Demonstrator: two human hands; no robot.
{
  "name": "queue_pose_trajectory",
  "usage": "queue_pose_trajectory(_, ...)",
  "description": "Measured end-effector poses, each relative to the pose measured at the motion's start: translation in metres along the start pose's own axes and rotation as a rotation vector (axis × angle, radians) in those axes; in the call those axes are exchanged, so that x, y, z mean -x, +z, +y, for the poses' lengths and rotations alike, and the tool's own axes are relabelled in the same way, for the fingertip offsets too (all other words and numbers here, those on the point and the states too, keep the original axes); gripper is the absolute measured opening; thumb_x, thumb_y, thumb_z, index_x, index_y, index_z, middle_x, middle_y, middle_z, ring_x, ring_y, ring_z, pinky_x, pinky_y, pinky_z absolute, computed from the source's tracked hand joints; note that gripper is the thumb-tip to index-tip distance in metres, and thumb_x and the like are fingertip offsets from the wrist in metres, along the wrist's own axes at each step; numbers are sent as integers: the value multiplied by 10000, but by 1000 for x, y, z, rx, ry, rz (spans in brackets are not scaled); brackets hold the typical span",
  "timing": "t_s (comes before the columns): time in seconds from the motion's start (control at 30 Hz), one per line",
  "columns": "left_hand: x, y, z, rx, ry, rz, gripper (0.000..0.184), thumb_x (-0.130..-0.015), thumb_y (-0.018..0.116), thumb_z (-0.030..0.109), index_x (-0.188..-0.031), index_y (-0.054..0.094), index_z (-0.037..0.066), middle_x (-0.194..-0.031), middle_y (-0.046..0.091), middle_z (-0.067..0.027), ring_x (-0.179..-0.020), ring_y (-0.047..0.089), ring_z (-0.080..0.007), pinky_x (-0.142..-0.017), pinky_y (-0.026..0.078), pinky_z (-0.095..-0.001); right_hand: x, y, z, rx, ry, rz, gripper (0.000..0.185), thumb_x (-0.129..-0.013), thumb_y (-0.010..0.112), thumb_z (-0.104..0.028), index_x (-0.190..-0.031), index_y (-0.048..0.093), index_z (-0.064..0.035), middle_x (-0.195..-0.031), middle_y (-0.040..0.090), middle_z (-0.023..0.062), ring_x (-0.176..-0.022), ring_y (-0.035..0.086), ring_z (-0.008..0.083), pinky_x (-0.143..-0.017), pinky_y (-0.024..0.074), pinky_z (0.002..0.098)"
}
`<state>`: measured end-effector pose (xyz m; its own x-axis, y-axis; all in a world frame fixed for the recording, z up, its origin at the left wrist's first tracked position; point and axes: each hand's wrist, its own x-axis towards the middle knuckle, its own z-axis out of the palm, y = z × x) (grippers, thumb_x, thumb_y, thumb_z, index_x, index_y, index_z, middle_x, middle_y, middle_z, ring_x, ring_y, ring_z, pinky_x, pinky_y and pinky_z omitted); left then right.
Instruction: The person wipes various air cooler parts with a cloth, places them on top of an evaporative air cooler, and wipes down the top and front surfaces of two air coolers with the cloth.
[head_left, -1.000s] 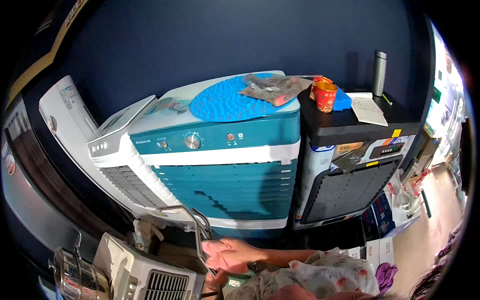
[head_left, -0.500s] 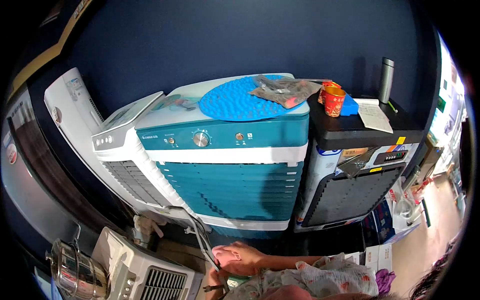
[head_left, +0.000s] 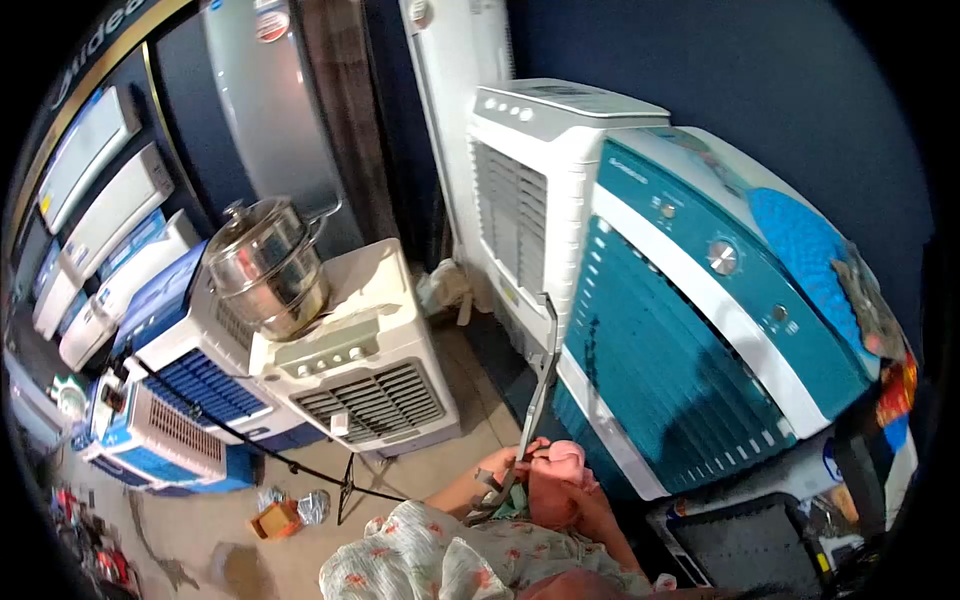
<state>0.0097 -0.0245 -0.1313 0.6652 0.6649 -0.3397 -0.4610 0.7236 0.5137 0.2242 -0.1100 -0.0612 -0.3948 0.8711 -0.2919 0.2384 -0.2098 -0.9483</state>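
My left hand [head_left: 497,463] is at the lower middle of the head view, its fingers closed round a thin grey metal frame [head_left: 540,390]. The frame slants up from my lap towards the teal air cooler [head_left: 680,360]. Just to the right, my right hand [head_left: 572,505] is closed on a soft pink cloth [head_left: 566,462], close beside the frame. The folds hide most of its fingers. A patch of green shows between the two hands, too small to name. Below them lies my pale flowered clothing [head_left: 430,550].
A beige air cooler [head_left: 375,335] stands left with a steel steamer pot [head_left: 270,265] on top. A black pole stand [head_left: 250,440] crosses the floor beside it. A white air cooler [head_left: 515,200] and a blue mat [head_left: 800,250] are on the right. An orange box [head_left: 275,520] lies on the floor.
The view has swung left and tilted, so the coolers appear further right and the pot and floor have come in. Both hands stay low near my lap, with the metal frame beside them.
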Motion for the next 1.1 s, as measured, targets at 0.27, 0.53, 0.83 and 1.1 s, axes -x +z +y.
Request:
queue_pose_trajectory(0.27, 14, 6, 66, -68, 104, -103, 377, -869, 531, 205, -1201, 423, 63, -1181, 534, -147, -487, 462, -54, -395, 368, -174, 0, -12, 12, -797, -81, 224, 452, -811, 599, -50, -1222, 414, -27, -1133, 515, 68, -1033, 505, 160, -887, 402, 299)
queue_pose_trajectory(0.53, 8, 143, 193, -421, 320, 11, 232, -851, 537, 242, -1026, 518, 90, -810, 592, -95, -371, 360, -80, -329, 294, -196, 79, -38, -80, -168, -87, 523, 594, -728, 732, -180, -1226, 450, -18, -1154, 529, 69, -1067, 486, 149, -915, 378, 292)
queue_pose_trajectory(0.83, -60, 359, 264, -961, 338, -165, 311, -888, 486, 218, -1138, 475, 33, -915, 626, -91, -422, 424, -70, -388, 364, -188, 151, -84, -17, -397, -460, 659, 528, -695, 757, -145, -1149, 510, -34, -1092, 574, 47, -992, 534, 138, -866, 436, 289)
queue_pose_trajectory(1.1, -137, 542, 219, -1166, 330, -287, 310, -896, 463, 150, -1086, 479, -95, -843, 626, -140, -519, 547, -50, -413, 471, -149, 210, -95, -37, -398, -616, 683, 627, -625, 785, -125, -1162, 490, 6, -1114, 563, 82, -1021, 531, 151, -893, 421, 304)
